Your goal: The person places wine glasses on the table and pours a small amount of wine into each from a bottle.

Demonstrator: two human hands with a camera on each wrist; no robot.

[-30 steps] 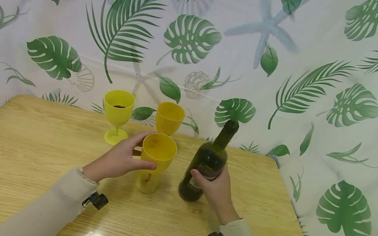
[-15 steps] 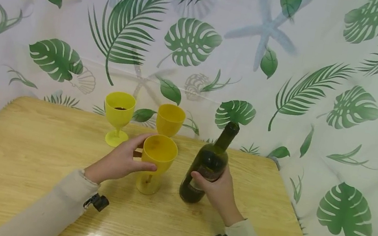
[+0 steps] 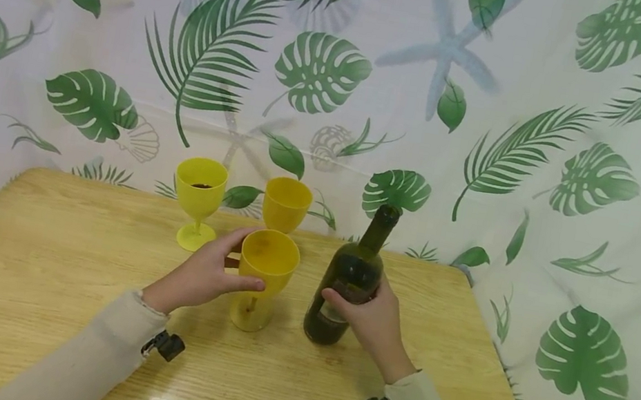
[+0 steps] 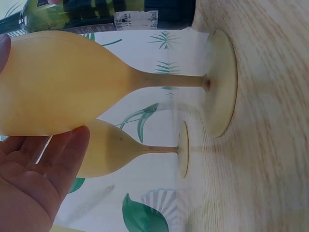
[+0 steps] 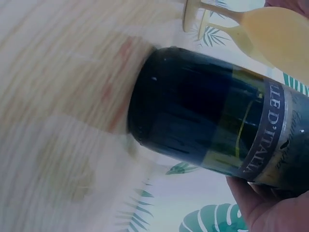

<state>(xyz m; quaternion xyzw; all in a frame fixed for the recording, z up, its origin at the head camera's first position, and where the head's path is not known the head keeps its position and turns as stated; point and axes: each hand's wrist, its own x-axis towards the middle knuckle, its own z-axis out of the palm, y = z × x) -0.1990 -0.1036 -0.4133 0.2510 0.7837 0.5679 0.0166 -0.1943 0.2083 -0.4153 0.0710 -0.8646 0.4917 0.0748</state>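
In the head view my left hand (image 3: 208, 274) holds the near yellow goblet (image 3: 270, 258) by its bowl, thumb on the near side. The left wrist view shows this goblet's foot (image 4: 223, 82) at the wooden tabletop. My right hand (image 3: 372, 317) grips a dark green wine bottle (image 3: 350, 271) around its label, just right of the goblet. The bottle stands with its base at the table, its neck leaning right in the head view. Dark liquid shows low inside it in the right wrist view. My right fingers are mostly hidden behind the bottle.
A second orange-yellow goblet (image 3: 287, 203) stands behind the held one. Back left is a brighter yellow goblet (image 3: 198, 198) with dark liquid in it. The wooden table (image 3: 68, 244) meets a leaf-printed cloth (image 3: 351, 9) at its back edge. Reddish marks (image 5: 118, 92) show near the bottle's base.
My right wrist has shifted slightly to the right, with the bottle almost in place. My left hand and the goblets stay as they were.
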